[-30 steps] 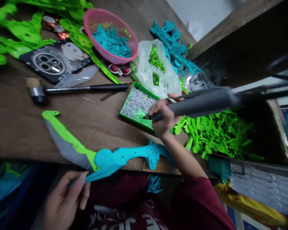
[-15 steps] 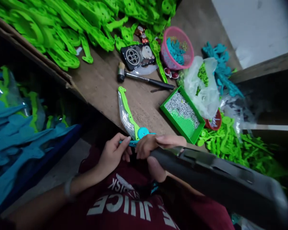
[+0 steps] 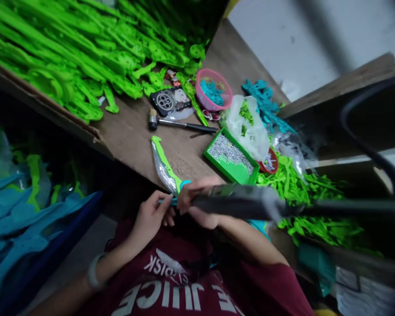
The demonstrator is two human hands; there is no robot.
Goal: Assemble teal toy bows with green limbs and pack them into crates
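A toy knife (image 3: 165, 166) with a green spine, clear blade and blue hub lies over the near edge of the wooden table (image 3: 131, 127). My left hand (image 3: 150, 217) pinches its blue handle end below the table edge. My right hand (image 3: 197, 202) is closed around a long dark electric screwdriver (image 3: 240, 206), whose tip points at the knife's blue hub. A cable runs off the tool to the right.
A green tray (image 3: 232, 159) of small screws sits right of the knife. Behind it lie a hammer (image 3: 181, 124), a pink basket (image 3: 213, 89), a plastic bag (image 3: 246, 123) and a dark card (image 3: 171, 100). Green parts (image 3: 85, 52) fill a box at left, more green parts (image 3: 309, 197) lie at right, and blue parts (image 3: 26, 215) are below.
My right hand brought the screwdriver from the screw tray back to the knife's hub. My view swung left and pulled back, and the tool now lies more level.
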